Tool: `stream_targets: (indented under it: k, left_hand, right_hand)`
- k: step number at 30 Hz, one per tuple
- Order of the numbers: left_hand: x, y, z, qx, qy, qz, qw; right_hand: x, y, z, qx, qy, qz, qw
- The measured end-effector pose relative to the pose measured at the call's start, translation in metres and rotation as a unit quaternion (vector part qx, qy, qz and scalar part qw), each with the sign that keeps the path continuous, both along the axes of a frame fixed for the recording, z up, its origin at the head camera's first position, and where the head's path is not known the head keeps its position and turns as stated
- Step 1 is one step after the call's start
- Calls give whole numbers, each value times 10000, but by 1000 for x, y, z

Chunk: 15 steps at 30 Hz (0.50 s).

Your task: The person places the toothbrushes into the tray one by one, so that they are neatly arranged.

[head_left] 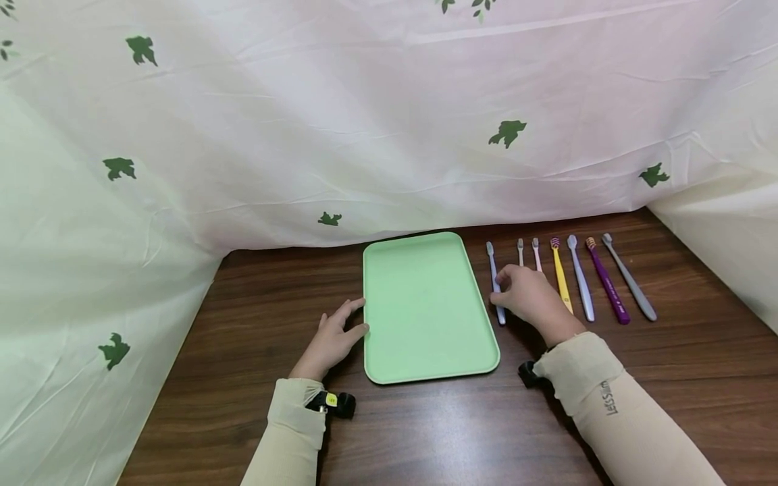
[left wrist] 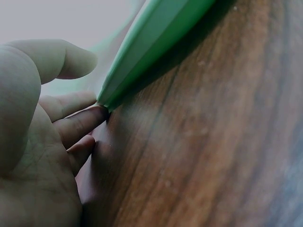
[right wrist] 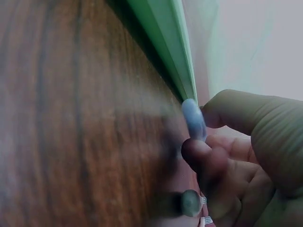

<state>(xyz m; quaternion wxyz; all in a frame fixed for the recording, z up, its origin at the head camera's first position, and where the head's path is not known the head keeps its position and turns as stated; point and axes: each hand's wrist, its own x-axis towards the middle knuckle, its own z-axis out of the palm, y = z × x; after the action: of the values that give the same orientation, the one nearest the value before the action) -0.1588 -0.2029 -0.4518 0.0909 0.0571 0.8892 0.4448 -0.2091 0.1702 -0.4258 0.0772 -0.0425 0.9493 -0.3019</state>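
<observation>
"Blue toothbrush [head_left: 494, 266]: location and hold?"

"Just beside the right edge of the green tray [head_left: 428, 310], head pointing away from me. My right hand [head_left: 529, 295] pinches it between thumb and curled fingers [right wrist: 201, 153]; whether it touches the bench [head_left: 425, 432], I cannot tell."

"Your left hand [head_left: 330, 344]?"

"Thumb and fingers apart, loosely extended, with no grip on anything. Fingertips touch the tray's left rim."

"Other items?"

"Six more toothbrushes [head_left: 581, 280], in a row to the right, heads also away from me: two pale ones partly hidden by my right hand, then yellow, light blue, purple and grey."
</observation>
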Motion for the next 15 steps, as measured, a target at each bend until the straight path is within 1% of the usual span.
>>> stream_targets:
  k: [4,6,15]
  left_hand:
    - [0,0,0,-19,5,-3,10000]
    - [0,0,0,-17,23,-14,10000]
    - [-1,-1,-1,6,41,-41,10000]
  right_hand:
    - [1,-1,2,-276,-145,-18,9995]
    - [2,-1,3,-305,-134,-17,9994]
    - [3,-3,3,-309,253,-47,9992]
